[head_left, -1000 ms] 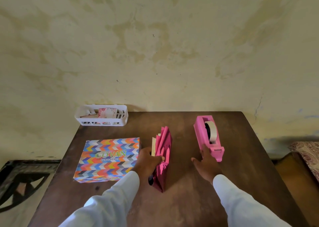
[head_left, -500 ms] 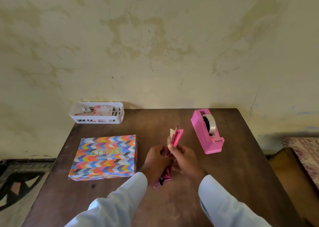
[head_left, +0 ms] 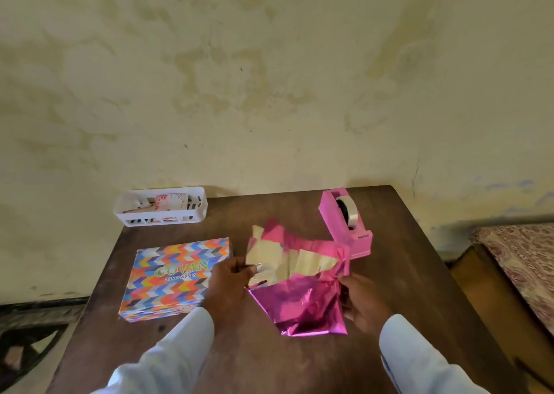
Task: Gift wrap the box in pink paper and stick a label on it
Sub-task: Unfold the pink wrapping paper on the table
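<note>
Fingers of the left hand (head_left: 230,282) pinched the left edge of the pink paper (head_left: 302,303), thumb on top of a pale flap. The right hand (head_left: 362,300) curled round the sheet's right edge, where the foil bunched into a small peak. The paper spread half-open between the two hands at the middle of the dark wooden table (head_left: 404,273), with its glossy pink face toward the person and its cream underside showing in the creased folds farther back. Whether its lower edge touched the table could not be told.

The box (head_left: 177,273), printed with a multicoloured chevron pattern and the word "SUNGLASSES", lay flat on the table just left of the left hand, unwrapped and apart from the paper. A pink tape dispenser (head_left: 344,222) with a roll of clear tape stood behind the sheet's right corner. At the table's far left corner a white slotted basket (head_left: 132,213) held a floral-printed item (head_left: 171,200), too small to identify. White sleeves (head_left: 168,354) covered both forearms. A stained, yellowish wall (head_left: 269,79) rose behind the table.
</note>
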Motion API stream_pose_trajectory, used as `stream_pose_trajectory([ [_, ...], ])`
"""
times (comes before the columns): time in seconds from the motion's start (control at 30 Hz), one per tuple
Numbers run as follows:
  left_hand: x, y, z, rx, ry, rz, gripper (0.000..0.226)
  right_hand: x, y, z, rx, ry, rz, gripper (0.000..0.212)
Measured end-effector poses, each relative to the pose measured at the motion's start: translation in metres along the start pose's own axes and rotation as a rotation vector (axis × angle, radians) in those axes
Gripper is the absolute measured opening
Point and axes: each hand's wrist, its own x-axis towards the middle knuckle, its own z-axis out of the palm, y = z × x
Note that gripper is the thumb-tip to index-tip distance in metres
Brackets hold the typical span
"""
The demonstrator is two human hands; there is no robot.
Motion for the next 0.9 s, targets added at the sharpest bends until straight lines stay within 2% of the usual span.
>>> stream_pose_trajectory([
  [0.13,0.006,-0.015,-0.007,0.114,0.061,0.007,0.014,0.012,0.029,-0.022,-0.128,0.170,0.074,0.013],
  [0.2,0.005,-0.017,-0.004,0.173,0.061,0.010,0.019,0.014,0.036,-0.026,-0.272,0.267,0.031,0.016],
  [0.27,0.003,-0.016,-0.001,0.198,0.031,0.013,0.020,0.012,0.034,-0.025,-0.557,0.387,-0.154,0.014],
  [0.33,-0.001,-0.013,0.002,0.178,0.013,-0.001,0.012,-0.001,0.025,-0.014,-0.636,0.353,-0.400,0.009],
  [0.37,-0.003,-0.012,0.003,0.152,0.016,-0.002,0.009,-0.009,0.019,-0.005,-0.608,0.277,-0.461,0.012],
  [0.4,-0.005,-0.010,0.005,0.116,0.016,0.000,0.010,-0.016,0.014,0.007,-0.559,0.187,-0.448,0.021],
  [0.47,-0.010,-0.006,0.008,0.025,-0.006,0.020,0.018,-0.030,0.003,0.032,-0.381,-0.029,-0.281,0.044],
  [0.53,-0.014,-0.001,0.013,-0.032,-0.038,0.075,0.025,-0.037,-0.006,0.054,-0.222,-0.172,-0.120,0.058],
  [0.6,-0.021,0.005,0.019,-0.033,-0.063,0.130,0.028,-0.036,-0.012,0.073,-0.145,-0.186,-0.088,0.050],
  [0.73,-0.029,0.013,0.027,-0.028,-0.104,0.175,0.033,-0.035,-0.019,0.093,-0.071,-0.128,-0.168,0.007],
  [0.9,-0.027,0.019,0.017,-0.153,-0.115,0.174,0.016,-0.046,-0.019,0.070,-0.044,-0.045,-0.258,0.012],
])
